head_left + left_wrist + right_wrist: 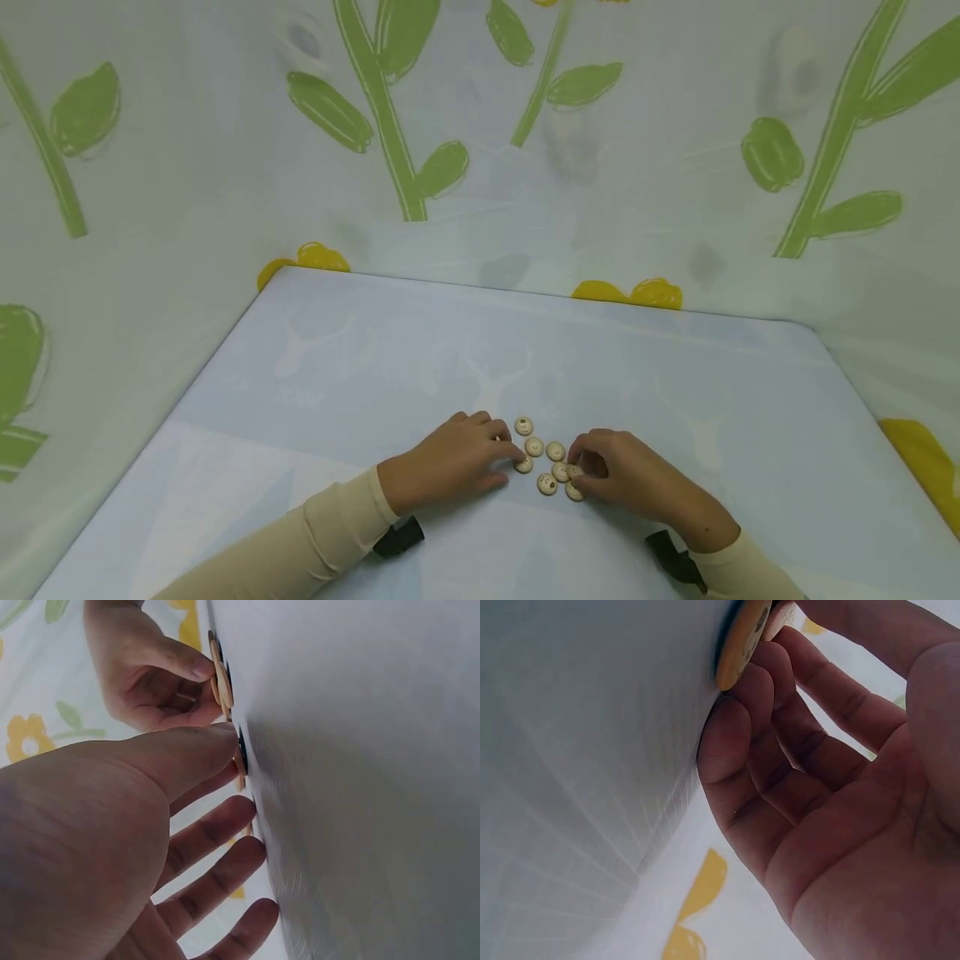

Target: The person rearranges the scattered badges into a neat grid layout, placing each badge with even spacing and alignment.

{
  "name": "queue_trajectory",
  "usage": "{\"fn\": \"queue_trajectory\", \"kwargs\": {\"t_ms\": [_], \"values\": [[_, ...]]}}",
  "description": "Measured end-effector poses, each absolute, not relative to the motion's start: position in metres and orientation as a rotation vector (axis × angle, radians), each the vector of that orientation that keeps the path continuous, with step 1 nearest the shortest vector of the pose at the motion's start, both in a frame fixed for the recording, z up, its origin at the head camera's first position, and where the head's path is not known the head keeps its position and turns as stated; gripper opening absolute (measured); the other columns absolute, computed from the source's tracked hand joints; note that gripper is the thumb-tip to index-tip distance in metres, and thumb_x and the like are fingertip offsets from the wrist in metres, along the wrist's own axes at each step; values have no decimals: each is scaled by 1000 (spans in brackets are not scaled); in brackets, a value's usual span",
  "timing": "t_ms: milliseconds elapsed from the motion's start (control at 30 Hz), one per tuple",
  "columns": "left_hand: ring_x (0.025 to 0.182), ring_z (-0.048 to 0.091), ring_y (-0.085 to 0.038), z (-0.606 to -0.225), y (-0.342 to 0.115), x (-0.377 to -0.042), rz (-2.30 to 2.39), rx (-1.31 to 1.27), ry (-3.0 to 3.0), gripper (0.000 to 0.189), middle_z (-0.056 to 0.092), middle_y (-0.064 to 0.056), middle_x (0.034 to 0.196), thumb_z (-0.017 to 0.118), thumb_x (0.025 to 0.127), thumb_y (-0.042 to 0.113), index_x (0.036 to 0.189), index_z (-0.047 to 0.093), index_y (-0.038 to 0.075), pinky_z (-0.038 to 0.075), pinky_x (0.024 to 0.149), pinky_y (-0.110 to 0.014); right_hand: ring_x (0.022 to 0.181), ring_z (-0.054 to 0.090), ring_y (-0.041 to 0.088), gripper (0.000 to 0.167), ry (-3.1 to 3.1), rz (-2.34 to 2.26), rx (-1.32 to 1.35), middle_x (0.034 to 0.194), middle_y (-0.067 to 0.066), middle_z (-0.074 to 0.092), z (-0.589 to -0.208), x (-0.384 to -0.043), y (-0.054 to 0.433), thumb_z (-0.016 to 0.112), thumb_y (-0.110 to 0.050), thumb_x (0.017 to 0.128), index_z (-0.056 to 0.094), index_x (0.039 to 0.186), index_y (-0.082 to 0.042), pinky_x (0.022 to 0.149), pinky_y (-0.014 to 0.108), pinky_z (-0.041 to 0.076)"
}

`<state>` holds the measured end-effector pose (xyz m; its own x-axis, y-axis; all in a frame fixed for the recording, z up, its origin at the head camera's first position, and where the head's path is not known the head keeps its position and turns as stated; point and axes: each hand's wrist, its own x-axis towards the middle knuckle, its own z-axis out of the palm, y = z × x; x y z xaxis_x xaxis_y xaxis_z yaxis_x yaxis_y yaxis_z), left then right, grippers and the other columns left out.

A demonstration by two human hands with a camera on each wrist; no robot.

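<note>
Several small round wooden discs with faces drawn on them lie in a loose cluster on the table (420,350). My left hand (457,458) rests at the cluster's left side, its index fingertip on one disc (524,466) and its thumb apart from it in the head view. On the right side, my right hand (637,475) pinches a disc (574,471) between thumb and fingers. Another disc (574,492) lies partly under that hand, and its edge-on side (742,649) shows in the right wrist view. Between the hands lie more discs, one upper disc (524,426) and one lower disc (547,483) among them.
A white cloth wall (480,242) printed with green stems and yellow flowers surrounds the table's back and sides. Black straps, such as the left strap (399,537), sit at both wrists by the beige sleeves (322,525).
</note>
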<state>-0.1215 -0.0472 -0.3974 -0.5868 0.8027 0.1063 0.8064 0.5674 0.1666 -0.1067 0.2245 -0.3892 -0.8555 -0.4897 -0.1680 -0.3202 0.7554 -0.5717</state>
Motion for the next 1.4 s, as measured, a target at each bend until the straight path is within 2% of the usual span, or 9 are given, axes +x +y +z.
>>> {"fn": "queue_trajectory", "kwargs": {"t_ms": [400,767,1100,1400], "values": [[103,61,-12,-402,-47,-123,-332,-1417,-2759,24,67,7,112,72,92,35,116,73,30,49,80,-30,74,51,2,13,2717,-697,-674,82,-11,57,-388,-106,223,77,-18,86,69,96,-15,65,21,47],[104,62,-13,-400,-46,-125,-359,-1434,-2736,24,68,6,112,72,92,34,115,73,29,50,80,-30,75,52,7,12,2803,-670,-520,82,-9,58,-381,-110,231,77,-19,87,68,95,-16,63,23,46],[104,62,-13,-401,-49,-126,-377,-1418,-2739,21,69,6,113,73,92,32,113,73,29,50,81,-31,76,54,9,12,2903,-610,-514,84,-7,59,-381,-117,236,78,-16,85,69,94,-13,63,23,47],[105,62,-13,-401,-49,-124,-446,-1405,-2768,18,69,6,112,72,92,30,110,73,29,50,84,-32,80,57,10,12,2878,-601,-425,86,-5,64,-382,-122,238,78,-15,85,69,94,-13,66,26,49]]}}
